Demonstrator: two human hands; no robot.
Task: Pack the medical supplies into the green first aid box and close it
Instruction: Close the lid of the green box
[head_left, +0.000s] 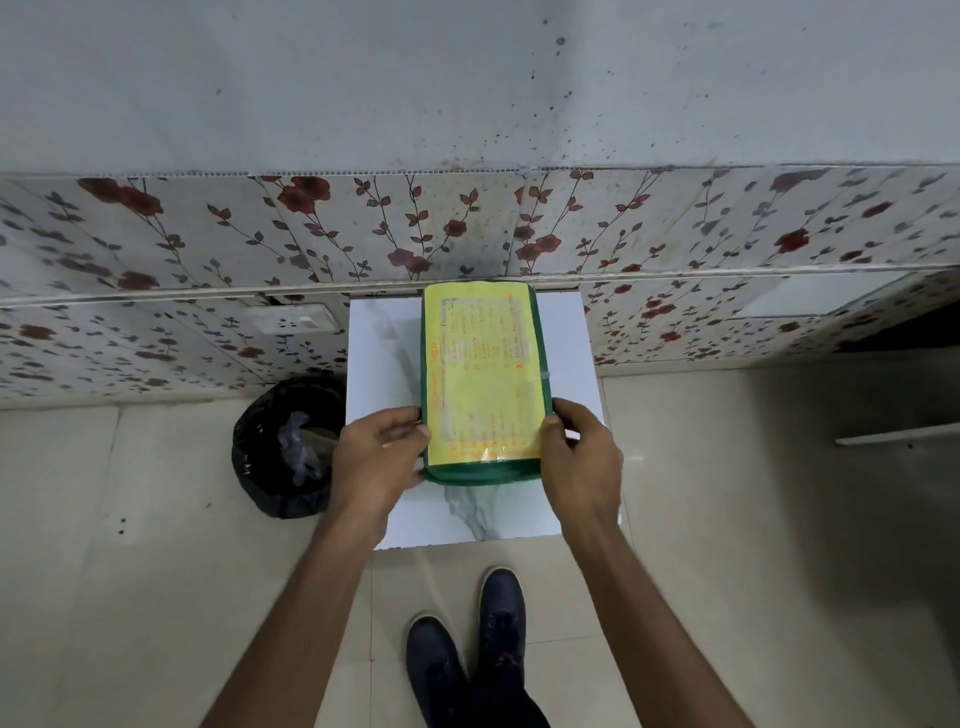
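Observation:
The green first aid box (483, 475) rests on a small white marbled table (379, 364), its lid down and covered by a yellow printed label (483, 364). My left hand (382, 457) grips the box's near left corner, fingers curled over the edge. On the near right side, my right hand (579, 457) holds the box with its thumb on the lid. No loose medical supplies show; the box's inside is hidden.
A black bin lined with a bag (285, 447) stands on the floor left of the table. A floral-tiled wall (467, 228) with a white socket (296, 318) runs behind. My dark shoes (467, 649) are on the beige floor tiles below.

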